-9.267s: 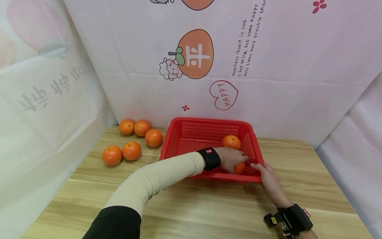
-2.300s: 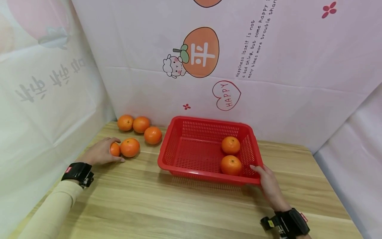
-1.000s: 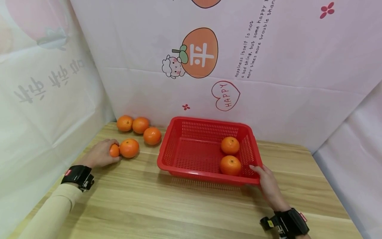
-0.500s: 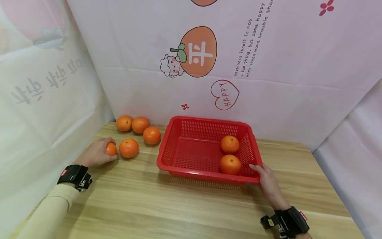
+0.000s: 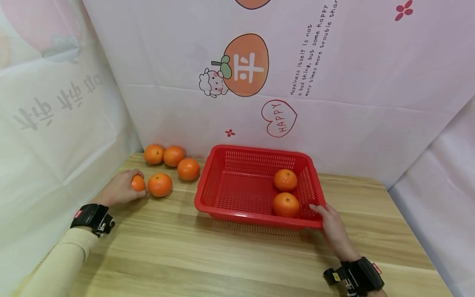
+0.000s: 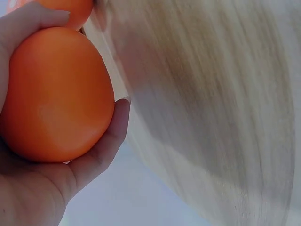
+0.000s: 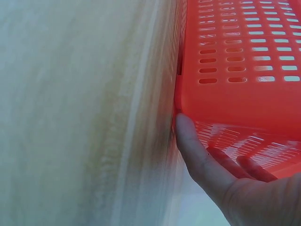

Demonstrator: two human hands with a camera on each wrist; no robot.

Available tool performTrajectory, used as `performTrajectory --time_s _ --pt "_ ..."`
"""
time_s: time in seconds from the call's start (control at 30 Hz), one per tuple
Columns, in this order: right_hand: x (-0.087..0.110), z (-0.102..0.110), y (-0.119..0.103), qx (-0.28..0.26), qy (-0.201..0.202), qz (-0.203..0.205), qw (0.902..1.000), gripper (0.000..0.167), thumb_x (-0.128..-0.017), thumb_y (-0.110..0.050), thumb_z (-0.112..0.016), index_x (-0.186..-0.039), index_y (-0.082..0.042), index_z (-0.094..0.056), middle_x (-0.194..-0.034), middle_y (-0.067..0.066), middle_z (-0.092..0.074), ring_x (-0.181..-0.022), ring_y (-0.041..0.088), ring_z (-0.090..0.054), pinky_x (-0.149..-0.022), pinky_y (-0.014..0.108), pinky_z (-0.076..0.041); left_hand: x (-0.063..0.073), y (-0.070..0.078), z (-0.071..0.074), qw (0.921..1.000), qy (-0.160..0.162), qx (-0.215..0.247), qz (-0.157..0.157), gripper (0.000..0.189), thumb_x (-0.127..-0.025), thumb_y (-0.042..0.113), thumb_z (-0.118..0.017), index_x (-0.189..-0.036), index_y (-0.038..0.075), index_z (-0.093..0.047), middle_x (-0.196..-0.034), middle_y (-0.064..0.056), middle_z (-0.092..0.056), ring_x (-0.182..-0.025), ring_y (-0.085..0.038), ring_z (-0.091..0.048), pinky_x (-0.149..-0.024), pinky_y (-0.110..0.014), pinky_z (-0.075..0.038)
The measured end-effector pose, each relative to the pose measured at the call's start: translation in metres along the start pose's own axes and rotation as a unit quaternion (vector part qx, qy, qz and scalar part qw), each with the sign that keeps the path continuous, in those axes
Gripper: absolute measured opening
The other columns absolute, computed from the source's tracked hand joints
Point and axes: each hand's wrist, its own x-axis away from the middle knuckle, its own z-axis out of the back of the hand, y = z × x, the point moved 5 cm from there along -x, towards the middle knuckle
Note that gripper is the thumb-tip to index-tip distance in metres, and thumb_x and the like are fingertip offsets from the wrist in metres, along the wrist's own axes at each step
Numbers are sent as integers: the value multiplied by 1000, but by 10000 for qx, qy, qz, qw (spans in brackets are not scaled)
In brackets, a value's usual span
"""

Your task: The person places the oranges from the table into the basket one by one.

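At the left of the table, my left hand (image 5: 119,189) curls round an orange (image 5: 138,183). The left wrist view shows the fingers and thumb wrapped about the held orange (image 6: 59,96). Just right of it rests another orange (image 5: 160,185), a small gap apart in the head view. My right hand (image 5: 335,228) grips the front right corner of a red plastic basket (image 5: 245,214), thumb over the rim. From the right wrist view, the other fingers of the right hand (image 7: 235,183) lie against the perforated basket (image 7: 235,101). Two oranges, a rear one (image 5: 285,180) and a front one (image 5: 286,205), sit inside at its right end.
Behind the left hand, three more oranges stand near the back cloth: one at the far left (image 5: 154,154), one beside it (image 5: 173,156), and one by the basket's left side (image 5: 188,169). Printed white cloth (image 5: 167,62) walls the wooden table (image 5: 208,264).
My left hand left the basket, reached the oranges at left and took hold of one, then shifted it slightly left, away from its neighbour. The right hand stays on the basket corner.
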Motion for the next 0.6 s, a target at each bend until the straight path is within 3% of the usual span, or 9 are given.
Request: performTrajectory --time_s 0.33,0.6 --pt "0 -1 0 -11 20 -3 10000 57 -113 -25 -37 -165 -5 -26 -159 20 -41 -104 4 -67 -86 18 -58 -1 -4 6 9999 -20 123 35 49 -81 35 -84 -114 3 -65 -98 -11 -72 -89 -24 -64 -76 -36 -50" --pt "1 0 0 -64 68 79 9999 56 -113 -25 -39 -164 -4 -30 -147 11 -54 -104 6 -68 -85 19 -58 1 0 11 10000 37 45 -37 50 -81 35 -84 -114 3 -65 -101 -13 -71 -91 -27 -64 -78 -39 -50"
